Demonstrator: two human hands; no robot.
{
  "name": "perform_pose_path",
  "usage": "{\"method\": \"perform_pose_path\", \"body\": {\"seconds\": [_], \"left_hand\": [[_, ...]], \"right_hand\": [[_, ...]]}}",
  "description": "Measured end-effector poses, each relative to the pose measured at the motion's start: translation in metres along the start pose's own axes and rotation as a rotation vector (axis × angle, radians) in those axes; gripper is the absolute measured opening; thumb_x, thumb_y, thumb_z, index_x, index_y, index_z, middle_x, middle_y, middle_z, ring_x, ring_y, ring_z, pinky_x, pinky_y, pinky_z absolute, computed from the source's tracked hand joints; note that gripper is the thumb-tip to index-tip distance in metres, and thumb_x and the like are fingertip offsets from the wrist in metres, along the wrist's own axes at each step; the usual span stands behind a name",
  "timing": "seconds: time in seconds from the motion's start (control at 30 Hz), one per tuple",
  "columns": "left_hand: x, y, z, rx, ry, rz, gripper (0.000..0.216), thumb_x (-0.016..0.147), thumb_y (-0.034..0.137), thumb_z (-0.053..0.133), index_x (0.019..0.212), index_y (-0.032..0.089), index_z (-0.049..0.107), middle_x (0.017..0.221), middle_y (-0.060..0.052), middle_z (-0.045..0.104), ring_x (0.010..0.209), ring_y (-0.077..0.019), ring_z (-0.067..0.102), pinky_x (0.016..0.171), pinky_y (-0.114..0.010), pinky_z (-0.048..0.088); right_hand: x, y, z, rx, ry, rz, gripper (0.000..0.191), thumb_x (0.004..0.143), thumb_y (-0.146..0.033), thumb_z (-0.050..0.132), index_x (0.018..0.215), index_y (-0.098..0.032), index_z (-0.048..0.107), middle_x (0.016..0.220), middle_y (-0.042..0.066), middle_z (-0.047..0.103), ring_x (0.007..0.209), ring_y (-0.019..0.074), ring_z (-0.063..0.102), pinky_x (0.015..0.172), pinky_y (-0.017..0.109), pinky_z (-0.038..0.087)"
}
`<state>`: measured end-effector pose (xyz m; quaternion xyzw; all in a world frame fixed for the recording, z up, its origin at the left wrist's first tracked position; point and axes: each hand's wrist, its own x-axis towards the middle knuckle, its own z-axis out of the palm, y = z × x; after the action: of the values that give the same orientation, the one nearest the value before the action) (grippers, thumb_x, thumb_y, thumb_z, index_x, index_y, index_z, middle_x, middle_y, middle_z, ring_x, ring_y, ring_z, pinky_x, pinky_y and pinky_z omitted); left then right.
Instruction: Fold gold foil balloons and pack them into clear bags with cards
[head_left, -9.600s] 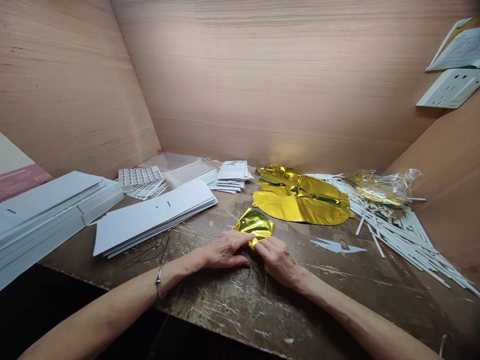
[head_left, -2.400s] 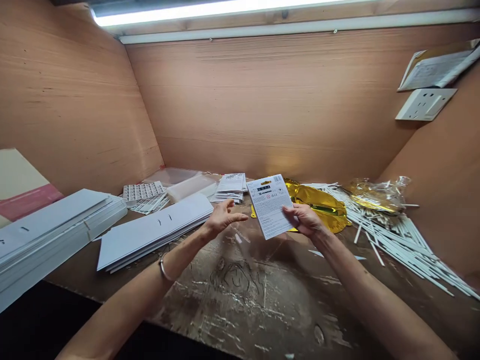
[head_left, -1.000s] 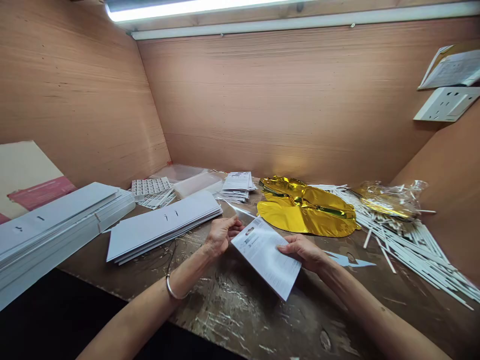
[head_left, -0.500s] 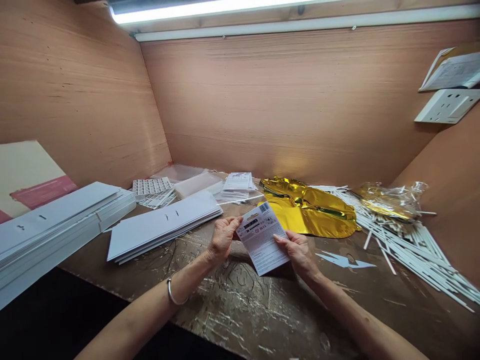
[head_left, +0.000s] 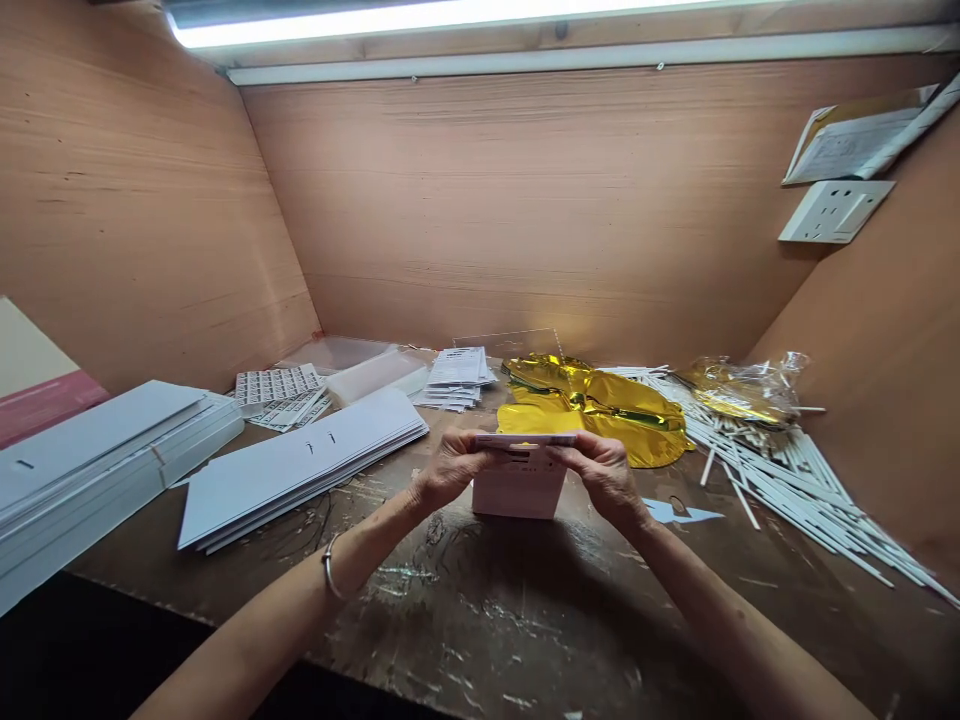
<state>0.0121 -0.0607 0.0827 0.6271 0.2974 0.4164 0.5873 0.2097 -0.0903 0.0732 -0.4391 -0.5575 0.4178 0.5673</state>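
Between both hands hangs a printed white card (head_left: 517,495) with a hang slot, its top edge facing me and its lower face in shadow. My left hand (head_left: 455,467) pinches the upper left corner. At the upper right corner, my right hand (head_left: 600,472) is closed on the same card. A thin clear plastic outline rises behind the hands, over the gold foil balloon (head_left: 622,395); I cannot tell whether it joins the card. That balloon lies flat just beyond my fingers.
Stacks of white card sheets (head_left: 300,470) lie to the left, with label sheets (head_left: 277,385) behind. Several printed cards (head_left: 457,368) sit at the back. White sticks (head_left: 795,500) and a clear bag with gold foil (head_left: 742,385) spread on the right. Wooden walls enclose the table.
The card has turned from a slanted, face-up position to hanging level by its top edge. My right hand has moved up to the top corner. The view has shifted slightly right.
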Motion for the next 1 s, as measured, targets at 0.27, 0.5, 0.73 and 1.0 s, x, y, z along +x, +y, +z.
{"method": "perform_pose_path", "body": {"seconds": [0.27,0.5,0.73,1.0], "left_hand": [[-0.01,-0.06,-0.007,0.079,-0.024,-0.031,0.025,0.063,0.028,0.065,0.083,0.014,0.069,0.085,-0.003,0.067,0.081,-0.0201,0.058,0.079,-0.034,0.044],[-0.019,-0.06,-0.005,0.014,0.01,-0.042,0.036,0.064,0.032,0.066,0.094,0.012,0.066,0.089,-0.006,0.065,0.08,-0.019,0.056,0.073,-0.029,0.045],[-0.015,-0.056,-0.003,0.034,0.12,-0.045,0.033,0.068,0.037,0.061,0.088,0.012,0.068,0.077,-0.003,0.066,0.069,-0.0157,0.055,0.064,-0.025,0.043],[-0.02,-0.089,-0.007,0.033,0.086,-0.069,0.025,0.068,0.029,0.061,0.088,0.015,0.068,0.079,0.0,0.066,0.075,-0.0166,0.057,0.072,-0.026,0.044]], "right_hand": [[-0.018,0.057,-0.009,-0.121,-0.176,0.021,0.021,0.068,-0.033,0.062,0.082,-0.02,0.069,0.077,0.001,0.066,0.076,0.0179,0.058,0.072,0.031,0.045],[-0.017,0.071,-0.013,-0.332,-0.19,-0.11,0.014,0.066,-0.032,0.063,0.068,-0.019,0.069,0.078,0.003,0.062,0.078,0.0168,0.054,0.075,0.03,0.042],[-0.017,0.063,-0.012,-0.184,-0.201,-0.04,0.02,0.069,-0.034,0.06,0.078,-0.018,0.068,0.08,0.003,0.062,0.077,0.0167,0.054,0.07,0.028,0.044],[-0.022,0.079,-0.013,-0.292,-0.313,-0.123,0.017,0.073,-0.029,0.055,0.076,-0.02,0.068,0.082,0.002,0.064,0.079,0.0153,0.054,0.077,0.028,0.042]]}}
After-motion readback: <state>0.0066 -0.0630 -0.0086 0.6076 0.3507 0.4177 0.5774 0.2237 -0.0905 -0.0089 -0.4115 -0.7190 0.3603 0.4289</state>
